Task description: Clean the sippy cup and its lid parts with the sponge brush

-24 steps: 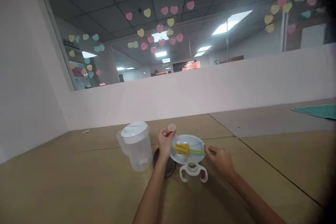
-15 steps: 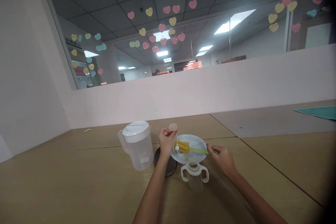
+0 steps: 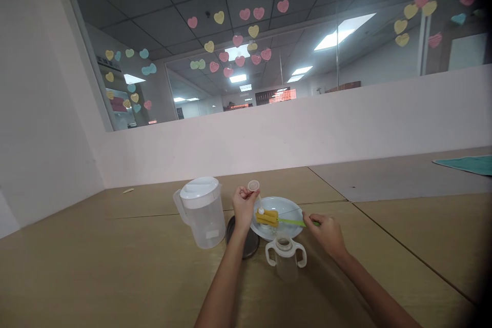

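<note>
The little white ball (image 3: 261,211) had moved up to the top of the yellow sponge (image 3: 269,219), over the dish (image 3: 283,205) near its left edge; rubbing seemed under way. The left hand (image 3: 243,206) pinched the cap (image 3: 253,185); the right hand (image 3: 326,231) gripped the green handle (image 3: 291,222).

Layout of the surface (image 3: 115,271): pitcher (image 3: 203,220) at left, tray (image 3: 251,246) just right of it, bowl (image 3: 286,202) beyond, brush (image 3: 268,219) over the bowl, bottle (image 3: 286,261) before it, cloth (image 3: 467,165) far right.
</note>
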`<action>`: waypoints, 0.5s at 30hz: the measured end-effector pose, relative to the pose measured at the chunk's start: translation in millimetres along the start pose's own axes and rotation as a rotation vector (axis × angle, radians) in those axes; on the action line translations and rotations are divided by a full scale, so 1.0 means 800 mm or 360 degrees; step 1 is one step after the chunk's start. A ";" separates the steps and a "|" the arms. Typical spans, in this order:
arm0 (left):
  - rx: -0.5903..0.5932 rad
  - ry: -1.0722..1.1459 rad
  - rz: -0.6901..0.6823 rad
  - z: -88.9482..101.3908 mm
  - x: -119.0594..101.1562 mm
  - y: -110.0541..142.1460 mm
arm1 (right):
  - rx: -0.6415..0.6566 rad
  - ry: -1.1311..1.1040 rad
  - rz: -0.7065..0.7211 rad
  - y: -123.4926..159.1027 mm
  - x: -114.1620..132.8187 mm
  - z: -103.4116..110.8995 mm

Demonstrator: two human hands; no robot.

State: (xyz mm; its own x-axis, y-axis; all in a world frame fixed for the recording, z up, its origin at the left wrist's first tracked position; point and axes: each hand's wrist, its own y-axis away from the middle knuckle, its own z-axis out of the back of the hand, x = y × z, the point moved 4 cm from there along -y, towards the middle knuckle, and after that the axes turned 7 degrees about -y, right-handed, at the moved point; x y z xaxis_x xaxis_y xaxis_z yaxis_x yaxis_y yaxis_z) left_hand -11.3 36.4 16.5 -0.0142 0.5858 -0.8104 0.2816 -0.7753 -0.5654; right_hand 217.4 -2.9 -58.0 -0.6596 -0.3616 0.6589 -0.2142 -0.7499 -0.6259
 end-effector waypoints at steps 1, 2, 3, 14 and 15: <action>0.0017 0.0002 0.0010 -0.001 0.000 0.002 | 0.0003 0.0005 0.0004 0.000 0.000 0.000; 0.0034 0.0004 0.0021 -0.003 0.001 0.004 | 0.0006 0.0009 0.0009 0.001 0.001 -0.001; 0.0050 0.0006 0.0032 -0.006 0.002 0.007 | 0.0008 0.0012 0.0015 0.001 0.001 -0.001; 0.0167 0.0073 0.0136 -0.044 0.008 0.032 | -0.0016 0.0040 0.0006 0.002 -0.001 0.002; 0.0168 0.0085 0.0139 -0.043 0.007 0.032 | -0.0014 0.0043 0.0007 0.002 0.000 0.002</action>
State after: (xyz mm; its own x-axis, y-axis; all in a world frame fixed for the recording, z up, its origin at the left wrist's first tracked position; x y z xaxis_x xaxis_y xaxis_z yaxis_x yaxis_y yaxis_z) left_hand 28.9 28.0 3.3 0.0576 0.5243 -0.8496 0.1769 -0.8429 -0.5082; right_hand 218.3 -4.8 -58.4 -0.6797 -0.3497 0.6448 -0.2177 -0.7433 -0.6326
